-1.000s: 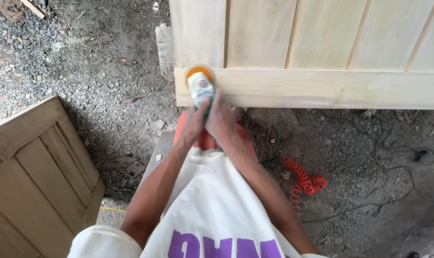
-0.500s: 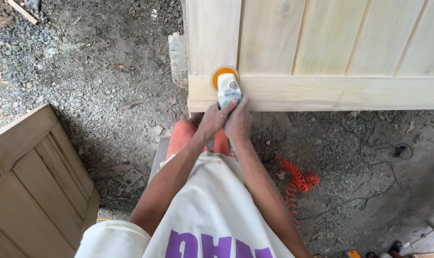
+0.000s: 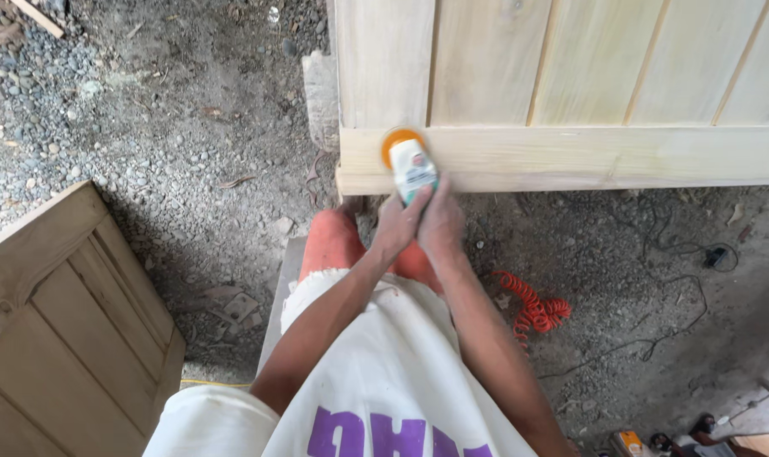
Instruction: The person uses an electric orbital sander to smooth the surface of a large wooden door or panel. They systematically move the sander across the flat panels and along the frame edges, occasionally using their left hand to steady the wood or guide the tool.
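Note:
A small white power sander (image 3: 411, 167) with a round orange pad rests on the bottom rail of a pale wooden door (image 3: 570, 101) lying flat in front of me. My left hand (image 3: 394, 227) and my right hand (image 3: 440, 222) both grip the sander's rear end, side by side. The orange pad sits near the door's lower left corner. My knees in orange shorts (image 3: 333, 241) are below the hands.
A second panelled wooden door (image 3: 54, 330) lies at the lower left on gravel ground. An orange coiled hose (image 3: 532, 306) and a thin black cable (image 3: 672, 279) trail on the dirt to the right. Small tools (image 3: 655, 442) sit at the bottom right edge.
The view has shifted, so the door and sander sit further right in the picture. Both hands have stayed on the sander at the door's lower left corner.

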